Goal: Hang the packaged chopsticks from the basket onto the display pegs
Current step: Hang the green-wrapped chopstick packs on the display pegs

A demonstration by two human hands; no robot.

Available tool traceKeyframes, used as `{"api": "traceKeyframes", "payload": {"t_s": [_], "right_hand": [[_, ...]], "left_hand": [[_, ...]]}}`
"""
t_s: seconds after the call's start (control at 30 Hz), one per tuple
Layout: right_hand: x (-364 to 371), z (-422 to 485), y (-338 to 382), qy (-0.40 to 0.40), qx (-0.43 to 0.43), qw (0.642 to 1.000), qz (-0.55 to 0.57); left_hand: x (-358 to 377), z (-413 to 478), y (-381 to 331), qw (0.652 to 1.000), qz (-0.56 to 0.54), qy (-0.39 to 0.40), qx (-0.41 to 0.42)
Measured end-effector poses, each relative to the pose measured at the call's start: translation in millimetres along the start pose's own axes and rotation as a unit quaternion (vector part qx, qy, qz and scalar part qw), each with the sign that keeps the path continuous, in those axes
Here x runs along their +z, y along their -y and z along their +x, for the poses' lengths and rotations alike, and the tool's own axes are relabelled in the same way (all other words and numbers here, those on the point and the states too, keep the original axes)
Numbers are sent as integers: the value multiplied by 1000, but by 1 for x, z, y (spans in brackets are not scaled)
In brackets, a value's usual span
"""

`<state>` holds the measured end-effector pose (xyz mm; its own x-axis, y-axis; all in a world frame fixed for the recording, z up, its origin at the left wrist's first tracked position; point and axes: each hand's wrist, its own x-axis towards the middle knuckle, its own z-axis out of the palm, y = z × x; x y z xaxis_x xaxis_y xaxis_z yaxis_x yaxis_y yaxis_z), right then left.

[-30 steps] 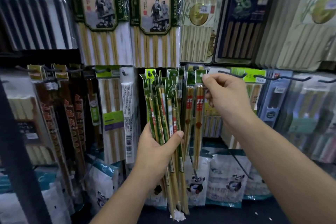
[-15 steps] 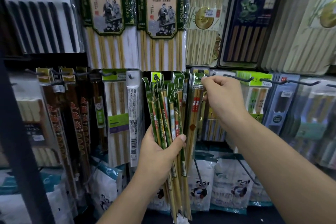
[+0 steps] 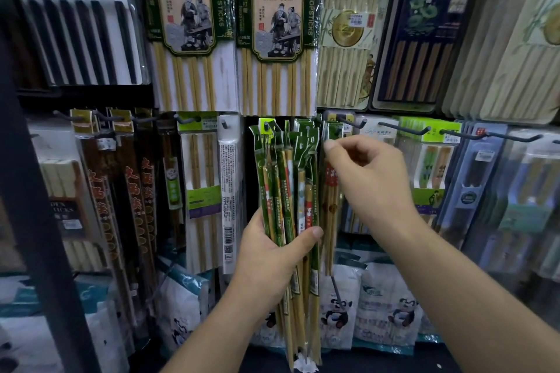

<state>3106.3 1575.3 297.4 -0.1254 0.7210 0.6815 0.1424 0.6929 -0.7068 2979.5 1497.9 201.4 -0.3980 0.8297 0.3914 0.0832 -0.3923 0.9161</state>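
My left hand (image 3: pixel 272 254) grips a bundle of several green-sleeved chopstick packs (image 3: pixel 281 179), held upright in front of the middle pegs. My right hand (image 3: pixel 369 179) is pinched at the top of one chopstick pack with a red label (image 3: pixel 331 206). That pack's green header sits at a dark peg (image 3: pixel 345 122) and the pack hangs straight down, just right of the bundle. I cannot tell whether the header hole is over the peg. The basket is not in view.
Bare dark pegs (image 3: pixel 403 129) stick out toward me at the right, over more hanging packs. Large hot-pot chopstick packs (image 3: pixel 188 24) hang above. Dark packs (image 3: pixel 121 191) fill the left, and panda-printed bags (image 3: pixel 385 312) hang below. A dark post (image 3: pixel 36 191) stands at far left.
My right hand brought the red-labelled pack's header left and up against the peg, beside the bundle. The left hand has kept its hold on the bundle.
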Motion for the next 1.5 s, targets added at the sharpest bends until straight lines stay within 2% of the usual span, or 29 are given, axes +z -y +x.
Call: {"api": "traceKeyframes", "payload": {"t_s": [0.07, 0.13, 0.43, 0.57, 0.83, 1.0, 1.07, 1.13, 1.23, 1.4, 1.5], "right_hand": [[3, -2, 3, 32, 8, 999, 27], [4, 1, 3, 31, 25, 999, 30], [3, 26, -7, -48, 76, 993, 81], [5, 30, -11, -80, 62, 993, 66], [8, 35, -21, -86, 60, 993, 58], [4, 28, -25, -86, 81, 993, 1], [1, 15, -19, -96, 55, 994, -13], [1, 0, -12, -36, 22, 999, 1], [4, -16, -4, 88, 25, 995, 30], [2, -13, -6, 85, 47, 995, 10], [-2, -6, -3, 46, 53, 997, 37]], "left_hand": [[1, -1, 0, 1000, -4, 8, -3], [2, -2, 1, 1000, -13, 10, -9], [-3, 1, 1, 999, -14, -26, -16], [-2, 0, 1, 1000, -8, -17, -18], [-3, -1, 0, 1000, -13, -17, -19], [-3, -1, 0, 1000, -15, -11, -20], [-3, 0, -1, 1000, -15, -7, -16], [-2, -1, -2, 1000, -16, -7, -13], [-1, -1, -3, 1000, -17, -2, -11], [2, -4, -3, 1000, -15, -2, -10], [1, -3, -2, 1000, -19, -11, -11]]}}
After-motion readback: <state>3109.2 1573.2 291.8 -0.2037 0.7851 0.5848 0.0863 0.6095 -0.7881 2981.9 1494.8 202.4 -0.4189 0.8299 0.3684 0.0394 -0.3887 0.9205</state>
